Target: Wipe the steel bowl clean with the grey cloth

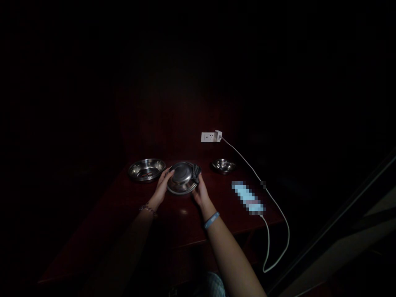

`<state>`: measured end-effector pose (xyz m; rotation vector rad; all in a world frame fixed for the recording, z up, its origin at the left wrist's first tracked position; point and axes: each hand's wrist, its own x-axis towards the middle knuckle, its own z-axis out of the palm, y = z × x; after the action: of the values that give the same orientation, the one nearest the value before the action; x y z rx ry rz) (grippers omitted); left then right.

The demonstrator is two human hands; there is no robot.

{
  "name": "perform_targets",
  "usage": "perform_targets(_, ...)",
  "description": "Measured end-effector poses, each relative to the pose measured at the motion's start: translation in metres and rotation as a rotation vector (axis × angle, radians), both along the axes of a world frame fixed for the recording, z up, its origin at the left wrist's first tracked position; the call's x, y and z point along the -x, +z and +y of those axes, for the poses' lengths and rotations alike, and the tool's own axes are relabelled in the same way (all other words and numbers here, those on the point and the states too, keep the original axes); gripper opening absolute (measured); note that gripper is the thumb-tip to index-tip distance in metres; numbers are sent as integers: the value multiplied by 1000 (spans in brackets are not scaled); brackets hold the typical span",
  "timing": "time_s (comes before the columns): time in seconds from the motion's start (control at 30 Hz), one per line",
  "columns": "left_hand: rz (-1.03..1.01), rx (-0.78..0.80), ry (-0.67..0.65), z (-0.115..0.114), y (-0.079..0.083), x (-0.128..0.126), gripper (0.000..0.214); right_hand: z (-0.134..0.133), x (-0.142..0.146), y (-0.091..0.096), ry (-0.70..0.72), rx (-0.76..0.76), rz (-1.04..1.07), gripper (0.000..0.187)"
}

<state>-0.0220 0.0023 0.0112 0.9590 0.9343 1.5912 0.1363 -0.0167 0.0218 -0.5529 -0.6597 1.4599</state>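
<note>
A shiny metal bowl (182,174) is held bottom-up above the dark red table, between both hands. My left hand (161,186) grips its left rim, thumb lying over the outer wall. At the right edge, my right hand (201,190) presses a dark grey cloth (196,172) against the bowl; some of its fingers are hidden behind the rim. To the left sits a wider metal bowl (147,169), right way up, perhaps stacked with others. A smaller metal bowl (223,166) rests on the table at the right.
On the table's right side lies a pixelated, glowing phone (248,199). Its white cable (288,235) loops past the table edge and up to a charger (218,135) in the wall socket (207,137). The table (173,225) is dimly lit, the surroundings nearly black.
</note>
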Motion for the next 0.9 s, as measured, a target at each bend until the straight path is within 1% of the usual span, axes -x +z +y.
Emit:
perform_targets(0.23, 3, 94, 39, -2, 4, -2, 51, 2, 0, 0, 34, 10, 60, 26)
perform_targets(0.33, -27, 115, 28, -5, 7, -3, 49, 1, 2, 3, 36, 34, 99, 26)
perform_targets(0.43, -68, 132, 29, -7, 10, -4, 44, 1, 4, 4, 32, 45, 102, 30)
perform_targets(0.57, -102, 117, 17, -10, 12, -5, 38, 2, 5, 1, 55, 15, 76, 35)
perform_targets(0.77, -73, 91, 30, -8, 8, -2, 44, 8, 4, -8, 50, -69, 26, 36)
perform_targets(0.9, -60, 64, 56, -4, 5, 1, 46, 9, 4, -10, 56, -81, 32, 37)
